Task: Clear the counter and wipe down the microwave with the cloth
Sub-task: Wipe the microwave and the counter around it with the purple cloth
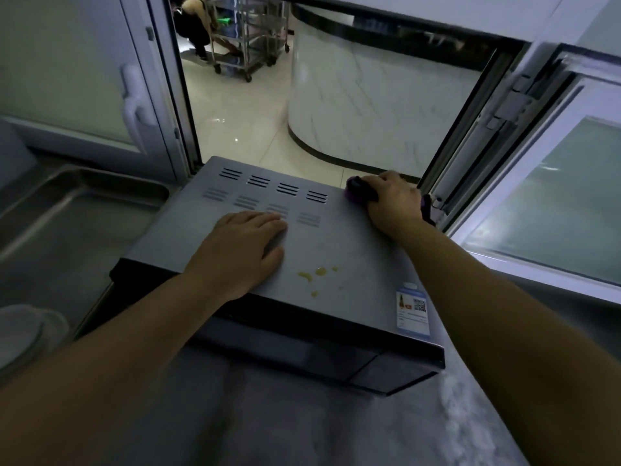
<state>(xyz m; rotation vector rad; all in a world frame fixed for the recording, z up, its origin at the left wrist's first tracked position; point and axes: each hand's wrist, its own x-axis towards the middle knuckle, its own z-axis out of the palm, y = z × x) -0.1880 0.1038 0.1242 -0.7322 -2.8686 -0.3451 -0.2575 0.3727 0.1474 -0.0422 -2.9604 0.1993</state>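
Note:
A grey microwave (336, 243) stands on the counter with its dark door facing me. Yellow drips (312, 274) stain its top near the front. My left hand (242, 247) lies flat, palm down, on the top panel just below the vent slots (272, 196). My right hand (393, 203) grips a bunched purple cloth (356, 193) and presses it onto the far right corner of the top. A bit of the cloth also shows beside my right wrist.
A steel sink (67, 203) lies to the left, with a white lidded container (30, 334) at the lower left. An open window (504, 156) behind the microwave looks onto a tiled floor, a marble counter (369, 105), a trolley (248, 38) and a crouching person (191, 21).

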